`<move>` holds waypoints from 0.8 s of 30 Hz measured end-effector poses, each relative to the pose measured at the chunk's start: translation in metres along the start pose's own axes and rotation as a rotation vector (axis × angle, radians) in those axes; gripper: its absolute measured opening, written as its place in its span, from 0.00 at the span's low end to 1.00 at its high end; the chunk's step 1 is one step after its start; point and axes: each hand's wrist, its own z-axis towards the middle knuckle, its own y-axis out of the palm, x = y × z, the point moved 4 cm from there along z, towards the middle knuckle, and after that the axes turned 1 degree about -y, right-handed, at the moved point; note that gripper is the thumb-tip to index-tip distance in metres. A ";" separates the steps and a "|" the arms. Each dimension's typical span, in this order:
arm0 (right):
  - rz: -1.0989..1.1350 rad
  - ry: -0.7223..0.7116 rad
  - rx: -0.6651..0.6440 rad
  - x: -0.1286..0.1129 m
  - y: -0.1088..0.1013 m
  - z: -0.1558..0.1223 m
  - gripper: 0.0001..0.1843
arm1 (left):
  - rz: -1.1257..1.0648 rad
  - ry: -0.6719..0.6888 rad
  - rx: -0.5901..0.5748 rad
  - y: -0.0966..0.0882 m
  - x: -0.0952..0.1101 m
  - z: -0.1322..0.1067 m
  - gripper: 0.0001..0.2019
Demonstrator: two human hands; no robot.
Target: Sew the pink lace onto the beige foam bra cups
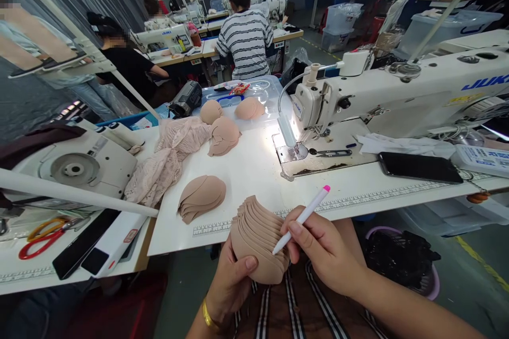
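In our left hand (228, 275) we hold a fanned stack of beige cups (254, 241), thumb pressed on the front piece and the fingers behind it, in front of the near edge of the white desk (254, 169). Our right hand (324, 251) pinches a white pen (306, 214) between thumb and fingers, its pink end up and its tip down at the stepped edges of the layers; whether the tip touches them we cannot tell. Just beyond, on the desk, we have a second stack of beige cups (204, 197) near the printed ruler strip (212, 229), and farther back another beige bundle (225, 136) next to crumpled lace fabric (170, 151). To the right stands a white sewing machine (397, 92), with thread snips (332, 153) lying by its needle plate and a black phone (421, 167) nearer us.
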 end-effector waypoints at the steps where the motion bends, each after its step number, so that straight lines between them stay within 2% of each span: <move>1: 0.010 0.008 -0.011 0.000 0.001 0.000 0.19 | -0.002 0.000 0.001 0.000 0.000 0.000 0.40; 7: 0.003 -0.005 0.031 -0.001 0.001 0.001 0.18 | 0.000 0.017 0.005 0.001 0.001 0.001 0.43; 13: 0.016 0.002 -0.028 -0.002 0.007 0.001 0.19 | 0.010 0.005 -0.015 0.004 0.002 0.001 0.41; 18: 0.027 -0.003 0.028 -0.003 0.002 0.000 0.18 | -0.004 0.009 0.019 0.003 0.002 0.000 0.43; 24: -0.043 -0.036 -0.040 -0.001 0.007 -0.004 0.18 | -0.003 -0.005 0.026 0.005 0.002 0.000 0.41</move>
